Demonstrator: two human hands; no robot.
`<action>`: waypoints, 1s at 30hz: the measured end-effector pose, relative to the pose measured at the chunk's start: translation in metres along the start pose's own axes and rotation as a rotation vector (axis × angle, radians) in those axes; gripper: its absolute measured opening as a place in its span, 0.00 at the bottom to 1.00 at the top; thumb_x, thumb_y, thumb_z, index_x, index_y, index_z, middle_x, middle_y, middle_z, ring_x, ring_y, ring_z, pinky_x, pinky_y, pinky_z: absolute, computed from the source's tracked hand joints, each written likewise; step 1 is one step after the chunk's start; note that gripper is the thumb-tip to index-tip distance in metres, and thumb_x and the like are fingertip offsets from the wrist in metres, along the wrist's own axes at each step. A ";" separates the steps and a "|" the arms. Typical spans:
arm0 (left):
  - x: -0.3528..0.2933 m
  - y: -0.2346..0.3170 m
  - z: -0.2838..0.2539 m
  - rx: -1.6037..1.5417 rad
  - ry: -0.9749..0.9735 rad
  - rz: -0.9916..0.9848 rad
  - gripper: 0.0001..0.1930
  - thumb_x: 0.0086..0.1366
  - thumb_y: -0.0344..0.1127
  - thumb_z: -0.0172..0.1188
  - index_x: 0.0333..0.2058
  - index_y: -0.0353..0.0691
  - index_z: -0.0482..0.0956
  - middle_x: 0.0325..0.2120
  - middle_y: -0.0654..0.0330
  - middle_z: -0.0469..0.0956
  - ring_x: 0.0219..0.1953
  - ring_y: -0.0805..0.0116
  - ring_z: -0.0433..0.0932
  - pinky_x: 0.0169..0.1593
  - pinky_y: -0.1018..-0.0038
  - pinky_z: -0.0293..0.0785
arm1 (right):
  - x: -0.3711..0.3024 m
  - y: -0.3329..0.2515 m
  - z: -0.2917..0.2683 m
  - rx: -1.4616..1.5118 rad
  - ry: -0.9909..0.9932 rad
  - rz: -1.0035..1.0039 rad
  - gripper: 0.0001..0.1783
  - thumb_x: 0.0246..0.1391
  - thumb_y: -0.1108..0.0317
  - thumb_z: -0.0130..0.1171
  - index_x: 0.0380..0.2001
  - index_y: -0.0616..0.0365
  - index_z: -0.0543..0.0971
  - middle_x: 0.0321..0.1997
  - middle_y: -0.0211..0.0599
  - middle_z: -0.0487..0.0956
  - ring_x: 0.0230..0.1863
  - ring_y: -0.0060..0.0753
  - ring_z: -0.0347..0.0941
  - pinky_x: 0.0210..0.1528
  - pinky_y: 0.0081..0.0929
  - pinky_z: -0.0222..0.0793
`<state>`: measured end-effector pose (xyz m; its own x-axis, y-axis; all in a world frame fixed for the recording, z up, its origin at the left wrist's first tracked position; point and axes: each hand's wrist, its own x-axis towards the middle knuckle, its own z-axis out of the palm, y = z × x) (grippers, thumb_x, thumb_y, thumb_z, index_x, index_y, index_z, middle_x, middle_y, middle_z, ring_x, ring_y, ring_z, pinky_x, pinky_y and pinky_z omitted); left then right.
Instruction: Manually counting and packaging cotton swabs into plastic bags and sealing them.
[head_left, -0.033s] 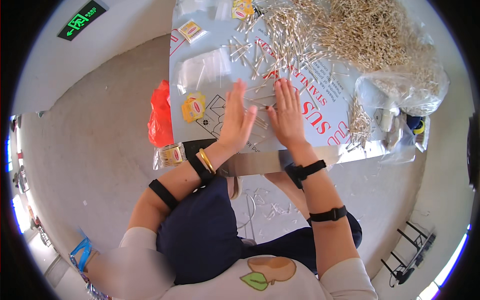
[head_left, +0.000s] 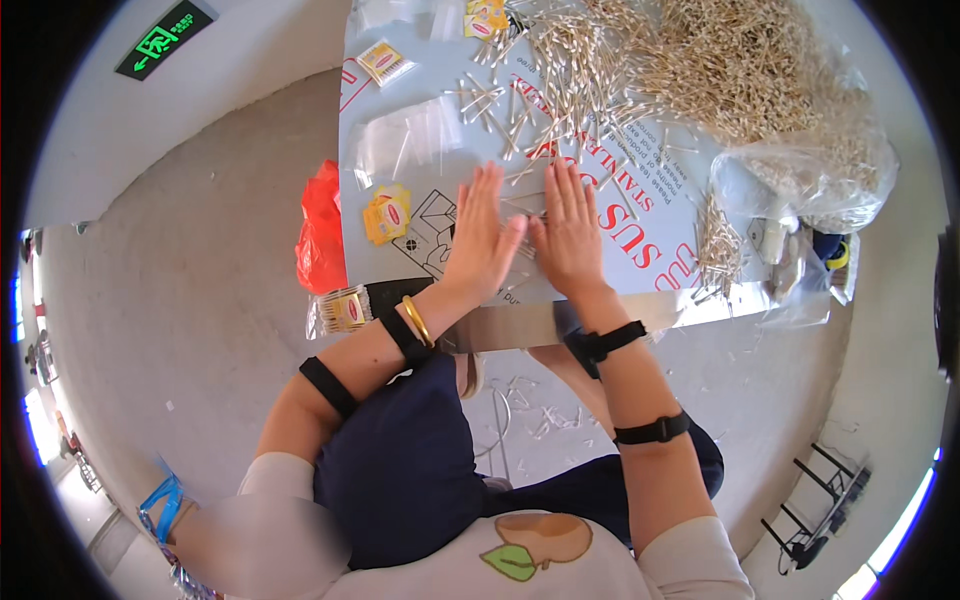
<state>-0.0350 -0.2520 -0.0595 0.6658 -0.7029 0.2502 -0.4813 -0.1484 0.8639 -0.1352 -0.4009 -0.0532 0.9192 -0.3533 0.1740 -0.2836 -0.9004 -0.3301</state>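
My left hand (head_left: 480,240) lies over the table (head_left: 420,175), fingers stretched forward and thumb pointing inward. Opposite it, my right hand (head_left: 571,232) is also stretched out, its thumb close to the left thumb. A few loose cotton swabs (head_left: 520,203) lie in the narrow gap between the palms; some are partly hidden by the hands. Beyond my fingertips, a looser spread of cotton swabs (head_left: 575,85) runs up to a big heap of swabs (head_left: 740,65) at the far right.
Clear plastic bags (head_left: 408,138) and yellow cards (head_left: 387,214) lie at left, near a filled swab pack (head_left: 383,63). Another swab pack (head_left: 343,310) sits at the front left corner. A red bag (head_left: 320,235) hangs by the left edge. A small swab pile (head_left: 718,245) lies right.
My hands have come closer together, narrowing the gap around the swabs. The right hand shifted slightly left, and the left thumb moved nearer the right one.
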 end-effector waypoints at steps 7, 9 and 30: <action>-0.003 0.001 -0.015 0.189 -0.214 0.088 0.41 0.68 0.39 0.62 0.73 0.34 0.52 0.72 0.46 0.59 0.76 0.46 0.55 0.77 0.50 0.45 | 0.009 -0.025 0.018 -0.048 0.109 0.202 0.40 0.70 0.56 0.51 0.77 0.62 0.53 0.81 0.52 0.52 0.82 0.54 0.44 0.81 0.52 0.38; -0.006 0.002 -0.029 0.189 -0.259 0.092 0.45 0.65 0.40 0.67 0.73 0.35 0.52 0.72 0.47 0.60 0.75 0.46 0.56 0.77 0.49 0.46 | 0.012 -0.035 0.014 0.011 0.135 0.219 0.39 0.70 0.58 0.51 0.77 0.62 0.53 0.81 0.53 0.51 0.82 0.55 0.44 0.81 0.53 0.39; 0.027 -0.005 -0.044 0.275 -0.212 0.106 0.24 0.64 0.37 0.67 0.59 0.43 0.76 0.53 0.57 0.76 0.58 0.53 0.72 0.63 0.57 0.66 | -0.035 -0.022 -0.024 0.126 0.090 0.076 0.25 0.55 0.78 0.57 0.58 0.55 0.80 0.52 0.37 0.75 0.51 0.44 0.70 0.56 0.41 0.65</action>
<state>0.0108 -0.2396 -0.0379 0.4850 -0.8488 0.2105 -0.6957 -0.2286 0.6810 -0.1677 -0.3750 -0.0302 0.8667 -0.4456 0.2242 -0.3099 -0.8332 -0.4580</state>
